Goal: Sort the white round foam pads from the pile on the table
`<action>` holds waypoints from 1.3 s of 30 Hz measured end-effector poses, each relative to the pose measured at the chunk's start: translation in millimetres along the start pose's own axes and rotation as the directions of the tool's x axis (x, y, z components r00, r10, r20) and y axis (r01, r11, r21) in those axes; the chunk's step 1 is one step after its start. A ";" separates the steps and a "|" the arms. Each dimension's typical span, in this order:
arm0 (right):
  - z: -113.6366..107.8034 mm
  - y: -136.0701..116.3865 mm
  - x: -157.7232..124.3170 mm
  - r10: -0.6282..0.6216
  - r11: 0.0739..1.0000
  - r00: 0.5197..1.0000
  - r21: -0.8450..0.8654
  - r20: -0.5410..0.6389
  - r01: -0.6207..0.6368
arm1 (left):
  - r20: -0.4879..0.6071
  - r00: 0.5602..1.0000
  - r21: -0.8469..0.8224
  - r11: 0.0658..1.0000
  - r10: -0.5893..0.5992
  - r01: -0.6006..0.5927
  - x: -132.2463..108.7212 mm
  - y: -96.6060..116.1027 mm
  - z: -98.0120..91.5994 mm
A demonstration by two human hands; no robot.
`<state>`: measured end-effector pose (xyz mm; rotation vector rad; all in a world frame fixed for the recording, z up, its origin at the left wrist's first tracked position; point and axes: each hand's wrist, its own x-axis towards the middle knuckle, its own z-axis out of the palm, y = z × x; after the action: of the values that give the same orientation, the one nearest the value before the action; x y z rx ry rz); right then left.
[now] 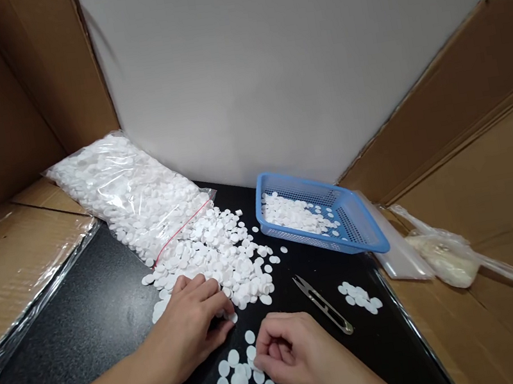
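Observation:
My left hand (pixel 197 318) rests at the near edge of a heap of small white round discs (pixel 227 255). Its fingers are curled toward the thumb, and one white disc (pixel 233 318) shows at the fingertips. To its right, my right hand (pixel 296 351) is closed in a pinch, thumb against forefinger, over a spread of white discs (pixel 239 380) lying mostly flat on the black tabletop. Whatever lies between those fingertips is hidden. Behind the heap, a clear zip bag (pixel 124 187) full of the same discs lies with its red-lined mouth toward the heap.
A blue plastic basket (pixel 374 232) holding white discs stands at the back right. Metal thread snips (pixel 323 305) lie beyond my right hand, near a small group of discs (pixel 361 297). Clear plastic bags (pixel 446 253) lie at right. Cardboard (pixel 502 179) and a white panel (pixel 267 73) surround the table.

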<state>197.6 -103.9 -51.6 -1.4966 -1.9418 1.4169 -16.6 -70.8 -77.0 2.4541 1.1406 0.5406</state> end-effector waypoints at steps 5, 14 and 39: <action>-10.3 16.9 9.0 -0.114 0.983 0.960 -0.167 -0.255 0.072 | 0.056 0.998 -0.065 0.997 -0.032 0.036 -2.4 3.2 -7.5; -13.8 34.1 15.5 -0.299 0.915 0.897 -0.366 -0.326 0.172 | 0.232 0.972 -0.076 0.997 0.022 -0.004 -13.9 2.9 -24.9; -15.6 25.7 13.9 -0.301 0.930 0.902 -0.302 -0.309 0.207 | 0.054 0.993 0.120 0.986 0.107 -0.113 -1.2 -8.8 -11.5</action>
<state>217.5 -84.9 -70.0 -1.4146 -2.0559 0.7420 -28.5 -64.4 -71.7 2.6328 1.0537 0.4533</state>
